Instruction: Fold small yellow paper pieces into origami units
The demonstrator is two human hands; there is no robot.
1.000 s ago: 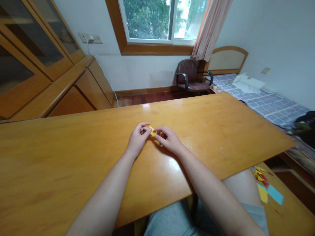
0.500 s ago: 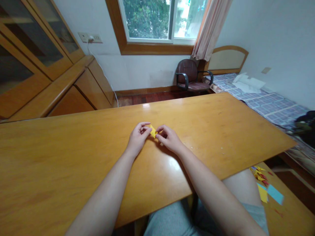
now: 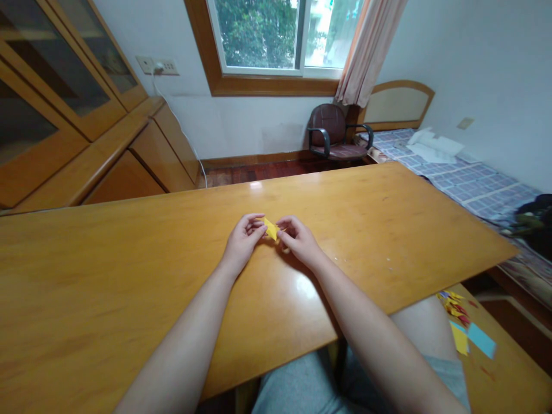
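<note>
A small piece of folded yellow paper (image 3: 271, 229) is held between my two hands, just above the wooden table (image 3: 129, 270). My left hand (image 3: 245, 237) pinches its left side, thumb in front and fingers curled behind. At the paper's right side, my right hand (image 3: 297, 237) is closed with thumb and fingertips on a narrow pointed part. The fingers partly cover the paper, so its full folded shape is hidden.
On a lower wooden surface at the right lie several small folded papers (image 3: 455, 306), a yellow sheet (image 3: 460, 340) and a light blue sheet (image 3: 482, 340). Beyond the table stand a brown armchair (image 3: 330, 132), a bed (image 3: 470, 178) and a wooden cabinet (image 3: 142, 155).
My right hand has shifted slightly to the right, and a pointed part of the yellow paper now shows at its fingertips. The left hand has barely moved.
</note>
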